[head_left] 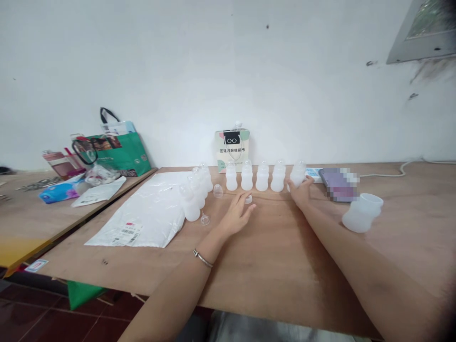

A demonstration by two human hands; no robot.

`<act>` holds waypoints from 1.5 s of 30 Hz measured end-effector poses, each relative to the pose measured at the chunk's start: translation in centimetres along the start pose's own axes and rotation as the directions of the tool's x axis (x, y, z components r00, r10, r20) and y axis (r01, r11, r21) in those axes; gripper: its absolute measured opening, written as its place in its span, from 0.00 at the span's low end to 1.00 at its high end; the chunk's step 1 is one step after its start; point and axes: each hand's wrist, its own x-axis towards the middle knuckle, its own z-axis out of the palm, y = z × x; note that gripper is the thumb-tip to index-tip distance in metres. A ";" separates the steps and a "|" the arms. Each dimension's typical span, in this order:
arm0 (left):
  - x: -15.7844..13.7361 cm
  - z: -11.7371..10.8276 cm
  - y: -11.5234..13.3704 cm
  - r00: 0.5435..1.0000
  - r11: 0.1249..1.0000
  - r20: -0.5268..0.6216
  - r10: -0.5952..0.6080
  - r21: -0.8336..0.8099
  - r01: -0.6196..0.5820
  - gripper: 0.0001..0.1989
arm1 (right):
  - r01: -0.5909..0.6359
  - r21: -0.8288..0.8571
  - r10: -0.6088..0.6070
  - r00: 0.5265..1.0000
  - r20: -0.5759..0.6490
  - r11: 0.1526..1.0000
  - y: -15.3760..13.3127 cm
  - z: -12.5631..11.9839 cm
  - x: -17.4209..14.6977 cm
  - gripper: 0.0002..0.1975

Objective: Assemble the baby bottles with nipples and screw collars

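My right hand grips the lower part of a frosted white baby bottle, the rightmost in an upright row along the back of the table. Fingers spread, my left hand is at a small white ring on the tabletop; I cannot tell whether it touches the ring. Beside that hand lie a clear dome cap and a clear bottle nipple. Several capped bottles stand in a second row to the left. An uncapped bottle body stands at the right.
A white plastic mailer lies on the wooden table at the left. Against the wall stands a paper bag. A phone and a white cable are at the right. On the left table sits a green bag.
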 end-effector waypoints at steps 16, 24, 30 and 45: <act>0.4 -0.8 -2.1 0.978 0.880 -0.123 -0.170 0.427 0.207 0.13 | 0.556 0.061 -0.456 0.608 0.650 0.829 -9.0 1.8 -10.5 0.22; 0.6 -2.6 -0.3 0.975 0.812 -0.108 -0.192 0.541 0.220 0.16 | 0.479 -0.020 -0.332 0.638 0.695 0.878 -8.9 4.2 -10.8 0.11; -1.9 -5.1 0.8 0.956 0.600 0.107 -0.273 0.796 0.082 0.16 | 0.361 0.032 -0.285 0.676 0.680 0.932 -9.3 3.6 -10.8 0.03; -4.5 -5.7 -0.9 0.912 0.412 0.113 -0.394 0.909 0.065 0.16 | -0.598 0.386 0.101 0.621 0.778 0.703 -12.1 -2.4 -14.9 0.09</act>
